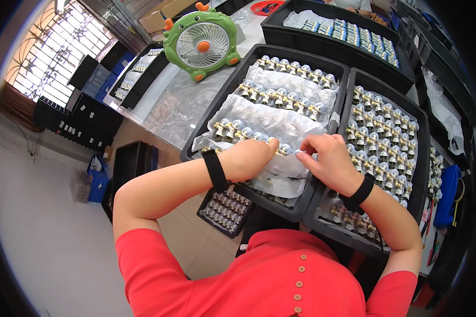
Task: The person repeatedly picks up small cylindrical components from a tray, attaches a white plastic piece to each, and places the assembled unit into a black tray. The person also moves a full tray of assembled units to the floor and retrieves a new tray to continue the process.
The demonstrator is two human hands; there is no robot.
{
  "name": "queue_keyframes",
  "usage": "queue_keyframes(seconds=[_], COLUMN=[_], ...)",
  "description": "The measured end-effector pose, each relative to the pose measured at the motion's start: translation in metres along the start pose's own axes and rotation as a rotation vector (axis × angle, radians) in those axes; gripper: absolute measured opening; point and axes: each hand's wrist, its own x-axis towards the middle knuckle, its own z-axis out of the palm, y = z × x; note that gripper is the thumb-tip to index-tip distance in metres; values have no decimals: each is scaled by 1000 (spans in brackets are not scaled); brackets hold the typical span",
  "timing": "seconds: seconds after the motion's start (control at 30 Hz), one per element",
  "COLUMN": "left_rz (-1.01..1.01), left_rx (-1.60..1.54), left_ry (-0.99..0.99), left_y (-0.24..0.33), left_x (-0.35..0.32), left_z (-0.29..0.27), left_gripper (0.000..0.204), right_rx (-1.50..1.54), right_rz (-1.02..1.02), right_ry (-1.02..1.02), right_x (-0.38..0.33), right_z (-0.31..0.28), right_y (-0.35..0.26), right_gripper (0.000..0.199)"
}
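Both my hands are over a black tray that holds rows of small figurines with pale blue heads and yellow and white bodies. Strips of white paper lie between the rows. My left hand is closed at the row nearest me, its thumb against the figurines; what it grips is hidden behind the fingers. My right hand pinches at the right end of the same row, and a bit of pale blue, like a figurine's head, shows at its fingertips. Each wrist wears a black band.
A second black tray full of similar figurines adjoins on the right. Behind stand a black crate of blue-and-white pieces and a green fan. Another figurine tray sits lower down. A blue holder is far right; another person is at the back.
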Motion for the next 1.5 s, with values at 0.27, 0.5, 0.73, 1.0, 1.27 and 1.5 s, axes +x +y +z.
queue_keyframes(seconds=[0.27,0.5,0.73,1.0,1.27,1.5], left_rz=[-13,-36,254,377,201,502], left_rx=[-30,106,-229,-793,-1623,-2011], left_ry=[20,-54,298,246,-329,-376], left_y=[-21,-6,43,100,101,92], left_x=[-6,-2,7,60,76,85], left_z=[12,-6,-63,-38,-16,-10], left_gripper=[50,44,34,24,50,44], right_rx=[63,89,-204,3,261,507], right_rz=[116,158,45,149,158,189], right_ry=[87,-197,-413,-398,13,86], right_x=[-29,-88,-113,-107,-85,-65], right_z=[-75,-87,-61,-67,-113,-106], right_y=[18,33,21,20,13,29], right_gripper=[14,10,33,31,28,31])
